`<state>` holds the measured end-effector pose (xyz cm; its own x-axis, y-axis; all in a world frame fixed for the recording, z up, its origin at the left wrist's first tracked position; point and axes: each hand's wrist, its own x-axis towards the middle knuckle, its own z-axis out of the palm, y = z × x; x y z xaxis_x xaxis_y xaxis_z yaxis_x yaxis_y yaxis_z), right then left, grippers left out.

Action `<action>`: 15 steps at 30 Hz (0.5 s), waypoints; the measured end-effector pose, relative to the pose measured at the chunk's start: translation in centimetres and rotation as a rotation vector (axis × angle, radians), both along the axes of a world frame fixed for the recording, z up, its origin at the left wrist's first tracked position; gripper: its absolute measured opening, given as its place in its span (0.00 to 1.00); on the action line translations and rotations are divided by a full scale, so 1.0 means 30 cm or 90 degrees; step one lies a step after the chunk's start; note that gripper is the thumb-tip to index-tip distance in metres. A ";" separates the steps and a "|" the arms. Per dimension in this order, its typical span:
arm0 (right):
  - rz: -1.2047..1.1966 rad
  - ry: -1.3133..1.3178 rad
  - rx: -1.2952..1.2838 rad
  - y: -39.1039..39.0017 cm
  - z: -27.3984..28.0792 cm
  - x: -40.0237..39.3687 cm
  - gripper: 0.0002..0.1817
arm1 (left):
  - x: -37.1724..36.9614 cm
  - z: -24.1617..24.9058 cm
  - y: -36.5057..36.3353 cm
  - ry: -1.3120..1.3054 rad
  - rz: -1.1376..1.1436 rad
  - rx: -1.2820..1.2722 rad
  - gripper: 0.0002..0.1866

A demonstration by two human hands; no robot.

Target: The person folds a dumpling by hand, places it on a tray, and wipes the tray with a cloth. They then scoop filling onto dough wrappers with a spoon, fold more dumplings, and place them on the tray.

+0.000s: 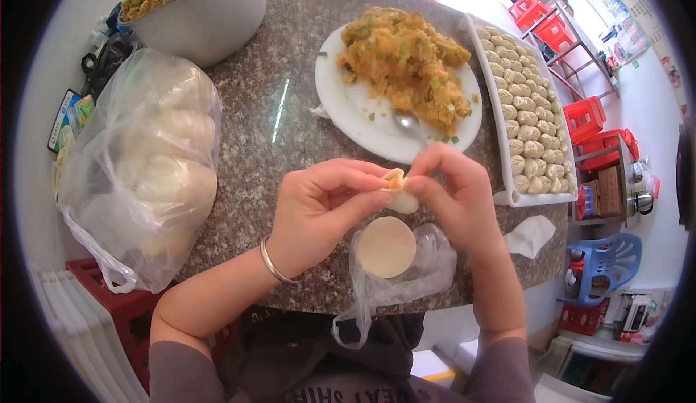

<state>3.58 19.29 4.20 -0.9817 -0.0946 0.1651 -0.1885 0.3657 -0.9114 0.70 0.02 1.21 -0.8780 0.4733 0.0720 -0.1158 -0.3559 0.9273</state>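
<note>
Folded wrapper: held above the near part of the surface (239, 124), between the plate (335, 120) and the round wrappers (386, 247); orange filling is seen at its top opening.
Left fingers (377, 198): closed on the wrapper's left edge.
Right fingers (420, 187): pinched at its right edge.
Handling: the dough (403, 201) is judged light, soft and easily torn; it is best gripped lightly by the rim, with the filled belly left unsqueezed.
Round wrappers: laid on a crumpled plastic bag (433, 262), nearer the person.
Plate: heaped with filling (406, 62); a spoon (407, 120) is rested in it.
Tray (513, 198): filled with pleated dumplings (533, 133), at right.
Hidden: the pinched folds are covered by fingertips; the pot (210, 30) is cut off at far left.
</note>
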 end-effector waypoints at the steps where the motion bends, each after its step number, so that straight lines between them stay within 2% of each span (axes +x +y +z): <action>1: 0.000 -0.002 0.000 -0.002 0.000 0.000 0.03 | 0.003 -0.002 0.000 0.053 -0.002 -0.003 0.06; 3: 0.025 0.098 0.056 -0.009 0.003 -0.004 0.03 | 0.004 -0.008 0.002 0.053 -0.003 -0.010 0.06; 7: -0.020 0.107 0.076 -0.031 -0.006 0.005 0.04 | 0.000 -0.005 -0.003 0.015 0.011 -0.064 0.07; 9: -0.003 0.169 0.103 -0.032 -0.014 0.000 0.04 | -0.001 0.002 -0.004 0.017 0.022 -0.065 0.05; 13: -0.021 0.175 0.125 -0.027 -0.012 0.006 0.04 | -0.005 0.027 0.005 -0.042 0.025 -0.024 0.05; 15: -0.033 0.087 0.050 -0.016 -0.016 0.005 0.03 | -0.006 -0.002 0.005 -0.018 0.022 -0.015 0.05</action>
